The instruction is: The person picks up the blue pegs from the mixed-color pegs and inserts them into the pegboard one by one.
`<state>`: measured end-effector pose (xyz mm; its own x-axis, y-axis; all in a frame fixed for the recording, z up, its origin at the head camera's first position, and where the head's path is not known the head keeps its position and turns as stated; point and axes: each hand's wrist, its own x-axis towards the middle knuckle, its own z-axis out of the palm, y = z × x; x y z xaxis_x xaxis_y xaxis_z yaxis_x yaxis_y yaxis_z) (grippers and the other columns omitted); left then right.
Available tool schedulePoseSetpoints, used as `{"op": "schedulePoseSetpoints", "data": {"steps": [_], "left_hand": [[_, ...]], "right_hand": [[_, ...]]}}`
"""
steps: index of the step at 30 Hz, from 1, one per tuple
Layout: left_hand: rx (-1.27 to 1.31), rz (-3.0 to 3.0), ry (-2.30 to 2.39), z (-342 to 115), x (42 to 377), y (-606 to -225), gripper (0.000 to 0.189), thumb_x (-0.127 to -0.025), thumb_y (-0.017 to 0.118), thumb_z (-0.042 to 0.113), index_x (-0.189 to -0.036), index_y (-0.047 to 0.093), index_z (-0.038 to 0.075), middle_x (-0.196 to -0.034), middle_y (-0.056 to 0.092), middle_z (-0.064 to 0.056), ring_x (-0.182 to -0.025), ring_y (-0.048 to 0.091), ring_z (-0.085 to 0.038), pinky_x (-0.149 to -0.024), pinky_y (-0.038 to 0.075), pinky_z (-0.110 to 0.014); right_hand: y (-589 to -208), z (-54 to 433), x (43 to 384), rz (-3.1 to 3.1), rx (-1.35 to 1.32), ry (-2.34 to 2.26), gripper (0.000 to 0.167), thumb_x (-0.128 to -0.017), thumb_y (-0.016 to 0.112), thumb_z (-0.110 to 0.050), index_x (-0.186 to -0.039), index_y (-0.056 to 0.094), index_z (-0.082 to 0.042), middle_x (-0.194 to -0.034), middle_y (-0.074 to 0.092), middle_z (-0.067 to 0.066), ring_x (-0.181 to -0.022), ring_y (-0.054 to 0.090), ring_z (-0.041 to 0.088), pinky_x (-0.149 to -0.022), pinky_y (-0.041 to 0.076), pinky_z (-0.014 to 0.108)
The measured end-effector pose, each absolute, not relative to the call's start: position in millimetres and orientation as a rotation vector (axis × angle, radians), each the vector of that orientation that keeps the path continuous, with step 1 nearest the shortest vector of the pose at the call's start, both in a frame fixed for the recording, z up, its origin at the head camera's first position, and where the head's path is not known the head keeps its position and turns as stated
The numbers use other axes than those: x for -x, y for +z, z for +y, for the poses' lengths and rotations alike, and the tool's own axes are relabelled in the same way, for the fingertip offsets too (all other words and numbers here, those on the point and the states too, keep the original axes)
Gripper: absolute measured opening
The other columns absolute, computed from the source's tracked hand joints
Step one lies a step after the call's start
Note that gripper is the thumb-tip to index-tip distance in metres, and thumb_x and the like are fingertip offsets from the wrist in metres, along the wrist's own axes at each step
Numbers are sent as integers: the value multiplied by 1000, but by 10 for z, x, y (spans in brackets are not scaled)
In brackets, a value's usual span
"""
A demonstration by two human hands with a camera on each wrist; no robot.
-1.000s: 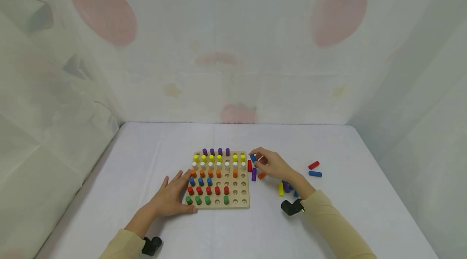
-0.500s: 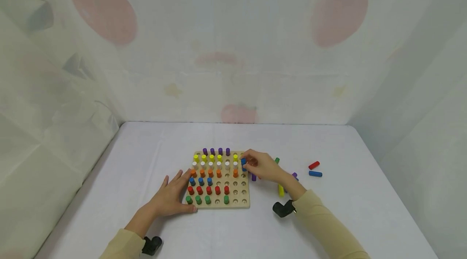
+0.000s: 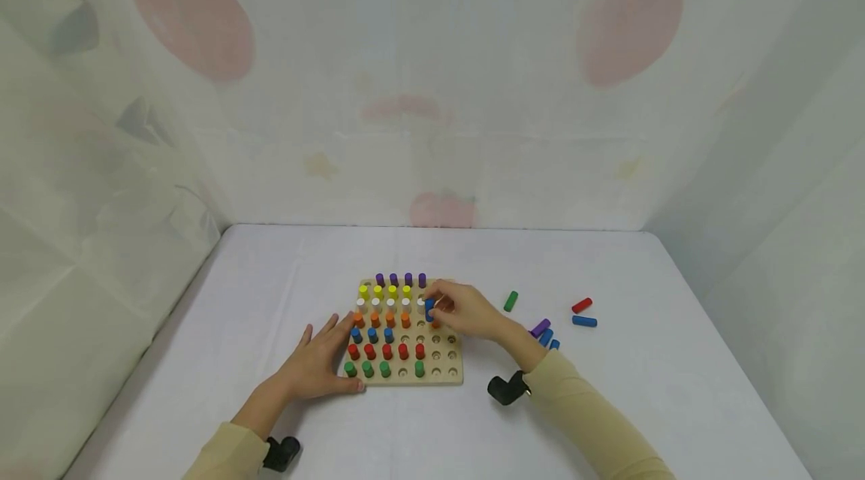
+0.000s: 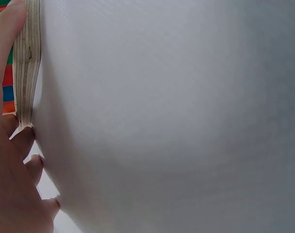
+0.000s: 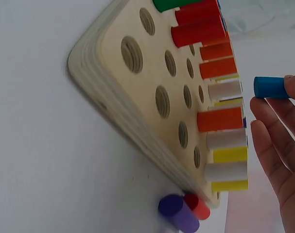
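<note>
My right hand (image 3: 469, 311) pinches a blue peg (image 3: 429, 309) upright above the wooden pegboard (image 3: 442, 381), near its white and orange rows. In the right wrist view that blue peg (image 5: 271, 87) sits between thumb and fingertips, apart from the board. My left hand (image 3: 314, 367) lies along the board's left side with fingers spread and thumb at the near left corner. The left wrist view shows the thumb over the board's layered edge (image 4: 28, 58). Rows of purple, yellow, white, orange, blue, red and green pegs stand in the board; bare holes (image 5: 162, 102) show toward its right side.
Loose pegs lie on the white table right of the board: a green peg (image 3: 510, 301), a purple peg (image 3: 540, 328), a red peg (image 3: 582, 305) and several blue ones (image 3: 584, 321). Another purple peg (image 5: 179, 213) and red peg (image 5: 197, 206) lie close against the board's right edge.
My right hand has carried the blue peg leftward from beside the board to above it, turning the peg upright. Loose pegs behind the arm have come into view. My left hand stays put.
</note>
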<state>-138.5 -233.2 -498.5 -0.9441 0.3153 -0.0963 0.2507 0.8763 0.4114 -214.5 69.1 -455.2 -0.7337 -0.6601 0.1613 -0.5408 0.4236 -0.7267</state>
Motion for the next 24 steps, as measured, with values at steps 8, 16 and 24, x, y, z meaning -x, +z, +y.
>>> {"op": "schedulePoseSetpoints", "data": {"steps": [8, 16, 24], "left_hand": [[-434, 2877, 607, -2320, 1380, -4973, 120, -55, 70, 72, -148, 22, 14, -151, 27, -6, -140, 18, -34, -106, 3, -65], [-433, 2873, 605, -2309, 1377, -4967, 120, -55, 70, 73, -148, 22, 13, -151, 26, -6, -140, 17, -34, -107, 3, -65], [-428, 2866, 599, -2294, 1368, -4940, 120, -55, 70, 73, -148, 22, 13, -151, 26, -6, -140, 17, -34, -107, 4, -65]], "right_hand": [[-4539, 550, 2121, 2535, 1128, -1146, 22, -89, 60, -11, -111, 57, -8, -101, 62, -3, -90, 60, 8, -75, 50, 16], [-4531, 469, 2078, 2508, 1136, -1123, 21, -89, 59, -11, -109, 56, -9, -101, 63, 0, -90, 60, 8, -74, 50, 14], [-4582, 383, 2032, 2505, 1186, -1071, 21, -90, 58, -12, -110, 56, -10, -104, 60, 0, -91, 59, 4, -76, 49, 12]]}}
